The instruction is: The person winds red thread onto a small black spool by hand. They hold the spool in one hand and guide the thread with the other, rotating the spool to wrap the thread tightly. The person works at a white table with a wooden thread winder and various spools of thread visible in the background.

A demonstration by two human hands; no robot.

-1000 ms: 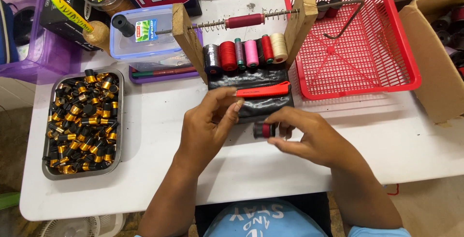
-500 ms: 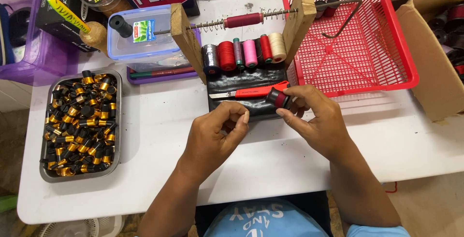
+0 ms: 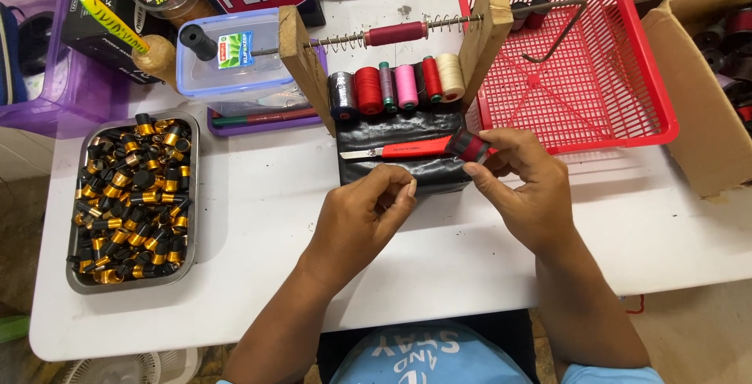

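My right hand (image 3: pixel 523 184) pinches a small black-and-red cylindrical part (image 3: pixel 471 146) between thumb and fingertips, just above the right end of a black mat (image 3: pixel 395 132). On the mat lies a red-handled utility knife (image 3: pixel 395 151). Resting on the white table just below the mat, my left hand (image 3: pixel 362 215) has its fingers curled and its thumb and fingertips pressed together; I cannot see anything in it. Behind the mat stands a wooden frame (image 3: pixel 304 67) with a spring-loaded rod carrying a dark red spool (image 3: pixel 395 34). Several thread spools (image 3: pixel 395 86) line its base.
A metal tray (image 3: pixel 188 270) of several black-and-gold parts sits at the left. A red plastic basket (image 3: pixel 619 63) is at the right, with a cardboard box (image 3: pixel 697 94) beyond it. A clear lidded container (image 3: pixel 231 63), a purple bin (image 3: pixel 47 78) and boxes stand at the back.
My right hand has lifted the small part from the table below the mat up and right, toward the frame's right post. My left hand drew back slightly from the mat.
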